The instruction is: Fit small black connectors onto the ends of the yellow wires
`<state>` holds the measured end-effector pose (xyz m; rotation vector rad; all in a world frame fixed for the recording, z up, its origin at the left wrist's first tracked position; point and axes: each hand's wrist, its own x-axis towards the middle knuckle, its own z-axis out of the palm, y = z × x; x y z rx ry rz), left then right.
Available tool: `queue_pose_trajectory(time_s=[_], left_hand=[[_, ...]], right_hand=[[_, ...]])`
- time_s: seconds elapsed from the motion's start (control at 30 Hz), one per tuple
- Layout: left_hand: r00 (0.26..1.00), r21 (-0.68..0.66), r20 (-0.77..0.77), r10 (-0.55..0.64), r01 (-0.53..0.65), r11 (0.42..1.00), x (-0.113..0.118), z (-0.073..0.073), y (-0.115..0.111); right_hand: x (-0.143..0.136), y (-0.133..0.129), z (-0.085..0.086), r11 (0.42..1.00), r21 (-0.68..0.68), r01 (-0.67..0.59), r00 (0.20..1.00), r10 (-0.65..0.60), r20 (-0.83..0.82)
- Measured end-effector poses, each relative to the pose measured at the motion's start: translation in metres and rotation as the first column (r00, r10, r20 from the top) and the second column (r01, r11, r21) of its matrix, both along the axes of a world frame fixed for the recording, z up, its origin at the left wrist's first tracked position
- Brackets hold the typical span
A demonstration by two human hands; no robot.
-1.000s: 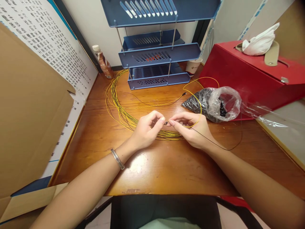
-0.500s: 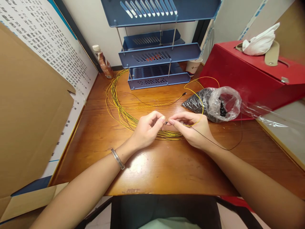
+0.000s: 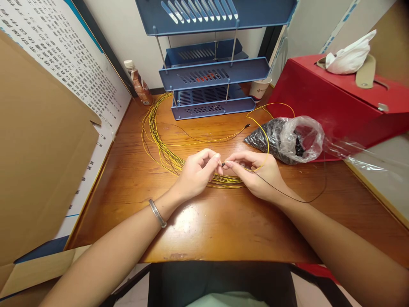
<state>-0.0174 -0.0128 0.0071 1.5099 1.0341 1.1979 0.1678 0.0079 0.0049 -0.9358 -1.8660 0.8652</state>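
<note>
Across the bench [image 3: 115, 183], the wire coil [image 3: 164, 150] lies as it did half a second ago, passing beneath your hands. Your right hand [image 3: 258, 175] has its fingers pinched on the yellow wire [image 3: 268, 147] and the black wire [image 3: 300, 200]; the yellow one's loop has swung slightly left. Your left hand [image 3: 196, 172] has its fingers nearly closed, apparently nipping the small black piece [image 3: 223, 164] between both hands. That suggests fine adjustment, nothing released.

A brown wooden table [image 3: 223, 234] is standing before a pale wall [image 3: 110, 25]. On its far side a blue tiered rack [image 3: 244, 71] is rising, and a bright reflection [image 3: 187, 219] is shining nearer.
</note>
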Motion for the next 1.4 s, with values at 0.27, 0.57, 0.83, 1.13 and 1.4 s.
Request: queue_pose_trajectory(time_s=[0.27,0.57,0.83,1.13,1.4], left_hand=[[0.999,0.001,-0.040,0.001,-0.001,1.000,-0.0026,-0.0044,0.0016],[0.999,-0.061,-0.051,-0.010,0.007,0.998,-0.0028,-0.0075,-0.0010],[0.995,-0.019,-0.095,0.018,-0.020,1.000,-0.0022,-0.0023,-0.0029],[0.989,0.007,-0.127,0.075,-0.074,0.997,-0.0013,-0.0044,-0.0044],[0.977,0.036,-0.077,0.198,-0.196,0.980,-0.0024,-0.0070,0.0022]], right_hand=[[-0.0016,0.0006,-0.0020,1.000,-0.001,0.019,1.000,-0.019,-0.020],[-0.0049,-0.0021,-0.0026,1.000,-0.012,0.007,1.000,-0.008,-0.022],[-0.0056,-0.0032,-0.0007,0.999,-0.029,-0.043,0.999,0.042,-0.027],[-0.0048,-0.0039,0.0001,0.999,-0.020,-0.043,0.999,0.043,-0.005],[-0.0061,-0.0044,0.0046,0.995,-0.099,-0.011,0.999,0.006,-0.054]])
